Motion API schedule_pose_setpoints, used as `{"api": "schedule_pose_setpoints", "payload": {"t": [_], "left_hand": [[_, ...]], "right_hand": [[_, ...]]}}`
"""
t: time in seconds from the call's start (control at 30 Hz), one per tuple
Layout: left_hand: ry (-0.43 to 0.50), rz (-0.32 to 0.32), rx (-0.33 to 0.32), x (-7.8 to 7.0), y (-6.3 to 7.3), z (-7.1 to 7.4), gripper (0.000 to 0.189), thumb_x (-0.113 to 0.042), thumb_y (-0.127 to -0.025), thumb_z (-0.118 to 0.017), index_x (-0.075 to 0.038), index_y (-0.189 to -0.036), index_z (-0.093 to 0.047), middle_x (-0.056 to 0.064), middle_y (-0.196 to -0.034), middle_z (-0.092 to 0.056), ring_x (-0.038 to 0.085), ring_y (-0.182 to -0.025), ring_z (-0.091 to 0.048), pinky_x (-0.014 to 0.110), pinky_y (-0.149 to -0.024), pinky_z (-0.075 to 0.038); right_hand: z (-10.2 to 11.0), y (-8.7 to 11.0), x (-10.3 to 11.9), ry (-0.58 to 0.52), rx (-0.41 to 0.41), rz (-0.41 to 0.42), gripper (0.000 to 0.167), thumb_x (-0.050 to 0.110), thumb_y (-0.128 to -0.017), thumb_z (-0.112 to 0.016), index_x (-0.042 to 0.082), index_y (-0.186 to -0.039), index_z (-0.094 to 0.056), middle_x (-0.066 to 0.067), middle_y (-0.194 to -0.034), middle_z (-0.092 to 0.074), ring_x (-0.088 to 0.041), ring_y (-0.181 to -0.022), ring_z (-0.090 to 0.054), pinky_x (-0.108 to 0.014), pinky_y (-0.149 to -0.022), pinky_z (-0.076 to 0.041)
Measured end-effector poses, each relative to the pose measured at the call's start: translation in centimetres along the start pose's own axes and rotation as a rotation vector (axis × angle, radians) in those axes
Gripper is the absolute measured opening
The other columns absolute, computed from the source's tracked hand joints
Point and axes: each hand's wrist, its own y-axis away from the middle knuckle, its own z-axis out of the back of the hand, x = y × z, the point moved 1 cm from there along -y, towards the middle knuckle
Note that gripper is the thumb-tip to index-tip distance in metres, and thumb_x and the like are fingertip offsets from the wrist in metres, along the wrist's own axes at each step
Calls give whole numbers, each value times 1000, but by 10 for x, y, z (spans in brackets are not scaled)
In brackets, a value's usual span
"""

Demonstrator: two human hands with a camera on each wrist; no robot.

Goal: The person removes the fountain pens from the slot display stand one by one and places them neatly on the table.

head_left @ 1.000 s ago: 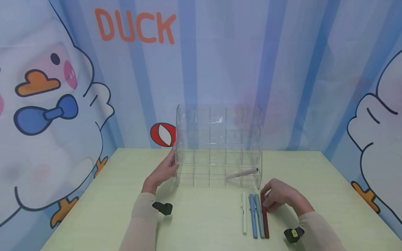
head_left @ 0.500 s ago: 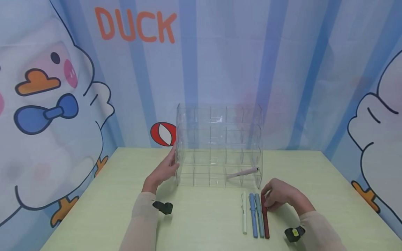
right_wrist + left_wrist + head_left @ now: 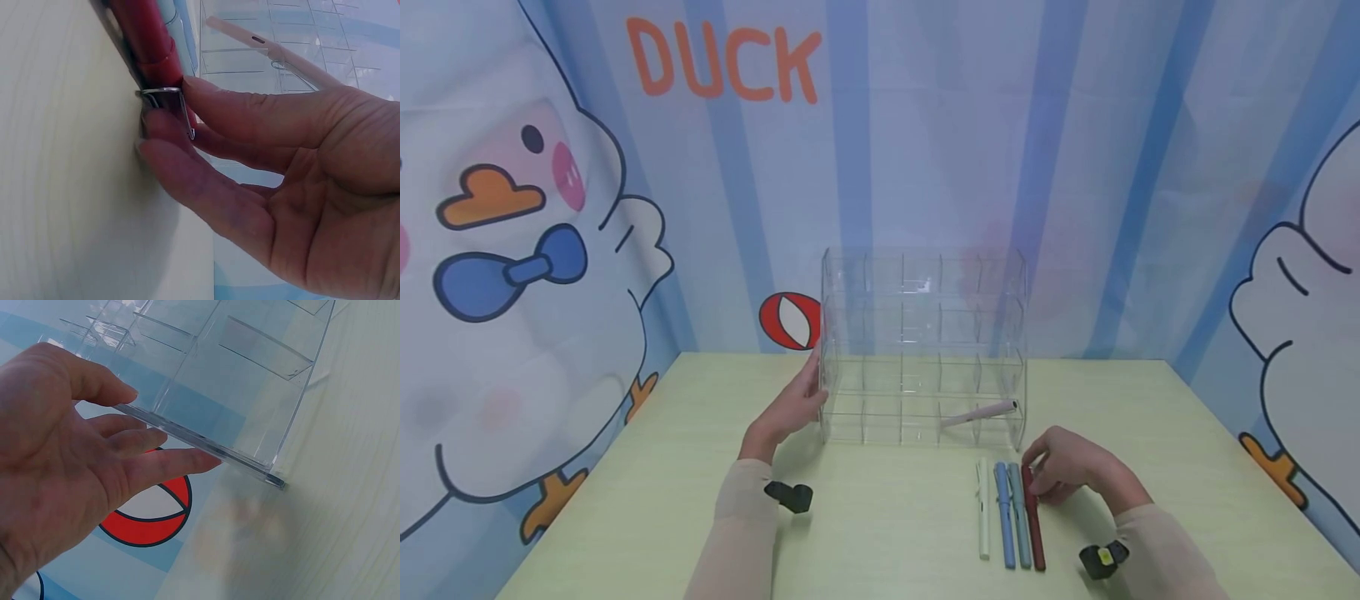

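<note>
My left hand (image 3: 786, 417) grips the left side panel of a clear acrylic display rack (image 3: 882, 429). In the left wrist view its thumb lies at the panel's edge (image 3: 200, 442) and its fingers against the outer face. At the right, my right hand (image 3: 1067, 462) pinches the upper end of a dark red pen (image 3: 1037, 533), around the metal clip (image 3: 164, 91). To its left lie a teal pen (image 3: 1019, 521), a blue pen (image 3: 1004, 521) and a pale green pen (image 3: 983, 517). A pale pink pen (image 3: 977, 414) rests slanted in the rack's lowest row.
Rows of small compartments divide the rack, which stands upright at the middle of the pale yellow table (image 3: 880, 517). Behind it hangs a striped blue cloth (image 3: 910, 150) with printed ducks. Dark camera mounts (image 3: 790, 497) sit at both wrists.
The dark red pen's lower end has shifted very slightly to the right. Both hands have stayed nearly still, and the rack and other pens keep their places.
</note>
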Motion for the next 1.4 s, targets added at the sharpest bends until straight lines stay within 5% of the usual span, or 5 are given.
{"api": "schedule_pose_setpoints", "payload": {"t": [0.57,0.8,1.4], "left_hand": [[1,18,-7,0,0,1,86,6,-102,-34,-46,-158,7,9,-167,5,36,-151,-7,71,-99,-34],[-2,-6,2,1,-1,0,86,7,-101,-33,-43,-158,8,7,-167,7,34,-151,-6,66,-105,-30],[-6,-4,-1,1,0,0,87,7,-101,-34,-45,-158,7,7,-168,6,34,-151,-6,65,-106,-31]], "right_hand": [[15,15,12,-52,-85,97,57,-3,-84,-73,-22,-132,-48,-19,-98,-68,-30,-82,-71,-44,-69,-59],[17,18,24,-129,-220,217,56,4,-90,-70,-19,-135,-47,-22,-103,-65,-33,-84,-70,-43,-71,-59],[7,10,31,-69,-477,369,48,9,-93,-69,-8,-135,-55,-25,-113,-63,-31,-88,-70,-41,-72,-59]]}}
